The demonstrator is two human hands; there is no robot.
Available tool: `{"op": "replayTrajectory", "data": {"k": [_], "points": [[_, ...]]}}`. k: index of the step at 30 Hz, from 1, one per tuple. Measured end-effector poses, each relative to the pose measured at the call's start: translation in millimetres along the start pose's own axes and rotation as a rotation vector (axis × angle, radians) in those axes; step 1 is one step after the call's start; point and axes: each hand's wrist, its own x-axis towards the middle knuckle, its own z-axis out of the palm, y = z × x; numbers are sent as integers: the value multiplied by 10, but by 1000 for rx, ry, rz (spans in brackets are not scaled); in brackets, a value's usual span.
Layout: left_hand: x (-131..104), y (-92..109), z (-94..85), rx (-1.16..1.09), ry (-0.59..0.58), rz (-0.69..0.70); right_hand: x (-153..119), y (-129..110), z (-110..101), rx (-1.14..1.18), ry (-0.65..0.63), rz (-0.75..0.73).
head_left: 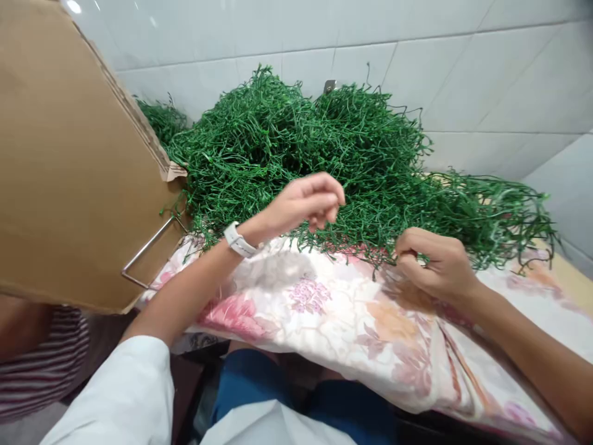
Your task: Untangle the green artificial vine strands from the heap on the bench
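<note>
A big tangled heap of thin green artificial plant stems lies along the wall on a floral cloth. My left hand, with a white watch strap on its wrist, hangs over the front of the heap. Its fingers are curled in and slightly blurred; whatever they may hold is hidden. Lower and to the right, my right hand is closed at the front edge of the stems, thumb against the curled fingers. A bit of green shows by its thumb, but I cannot tell whether it is gripped.
A large cardboard sheet or box side stands on the left, near a bent metal wire frame. White tiled wall rises behind the heap. Part of another person in a striped garment shows at lower left.
</note>
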Motion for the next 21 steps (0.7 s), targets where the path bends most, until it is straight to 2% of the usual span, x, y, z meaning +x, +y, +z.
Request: {"op": "replayTrajectory", "data": {"k": [3,5,7,9,11,14,17,21], "points": [[-63,305,-402,349,404,161,25,-38,21,-7,10,-20],[-175,467,-737,678,588,238,43,-58,36,-4,15,-39],[-340,568,-1078,1046,717,193,46,-58,52,-2,13,-52],[-522,596,-1377,1271,664,-17,25,-31,76,4,14,-53],[-676,563,-1606,1391,641,-172,-20,18,109,8,4,-37],[-803,471,-1803,1352,591,-270,-107,104,168,2,-4,-15],[-814,400,-1858,1285,640,-214,-176,164,215,-7,-17,-3],[-734,337,-1833,1148,866,-23,-207,183,235,5,-29,19]]}}
